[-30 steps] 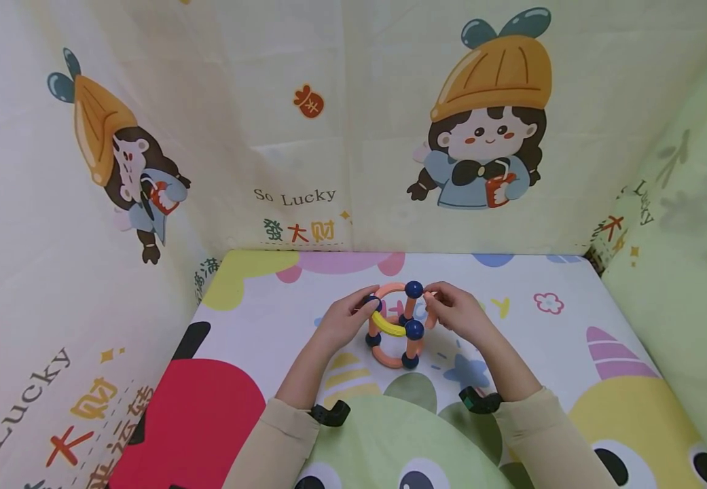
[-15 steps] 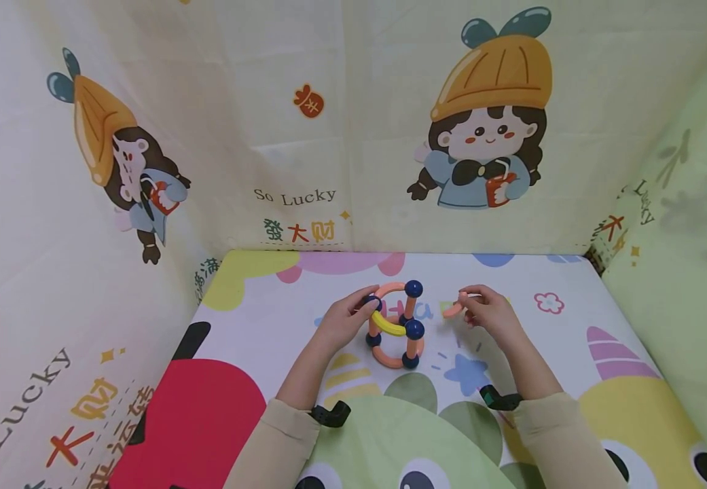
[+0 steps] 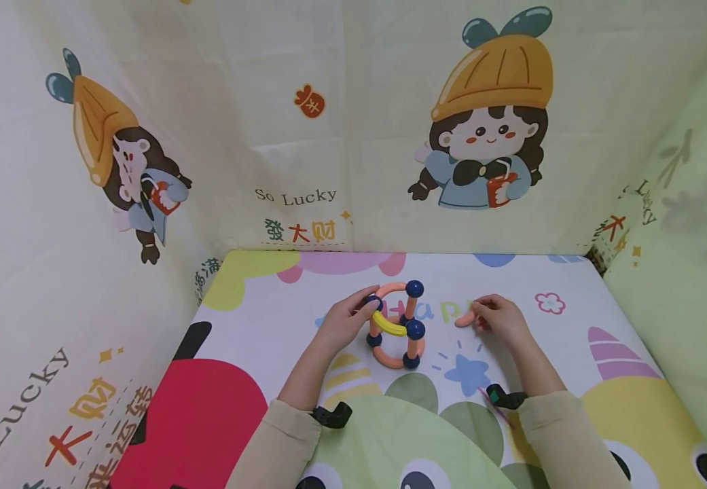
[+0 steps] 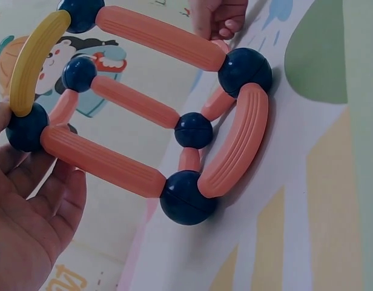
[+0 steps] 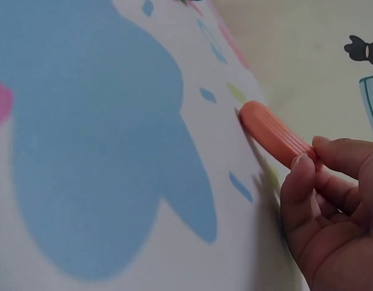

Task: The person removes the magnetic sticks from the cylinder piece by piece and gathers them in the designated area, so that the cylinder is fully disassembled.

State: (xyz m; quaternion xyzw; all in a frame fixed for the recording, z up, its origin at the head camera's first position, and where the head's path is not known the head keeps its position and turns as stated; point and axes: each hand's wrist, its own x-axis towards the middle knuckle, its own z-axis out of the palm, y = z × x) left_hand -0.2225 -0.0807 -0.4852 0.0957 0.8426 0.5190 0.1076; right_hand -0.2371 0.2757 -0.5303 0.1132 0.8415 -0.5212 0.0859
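Note:
A frame of dark blue balls and coral rods (image 4: pixel 105 160) stands on the table in front of me. One curved yellow rod (image 3: pixel 388 327) joins two of its upper balls. My left hand (image 3: pixel 346 319) holds the frame by its upper left ball (image 4: pixel 27 127), thumb and fingers on either side. Off to the frame's right, my right hand (image 3: pixel 500 318) pinches one end of a loose curved coral rod (image 5: pixel 271 130) between thumb and fingertips. That rod is held low over the table, its free end pointing left toward the frame.
The tabletop (image 3: pixel 304 292) carries a printed cartoon pattern with letters and a blue star. Cream printed cloth (image 3: pixel 377 163) rises behind and on both sides. Each wrist wears a black camera mount (image 3: pixel 332 414).
My right hand has drawn away from the frame to the right, still pinching the coral rod, and has come lower. The left hand and the frame stay in place.

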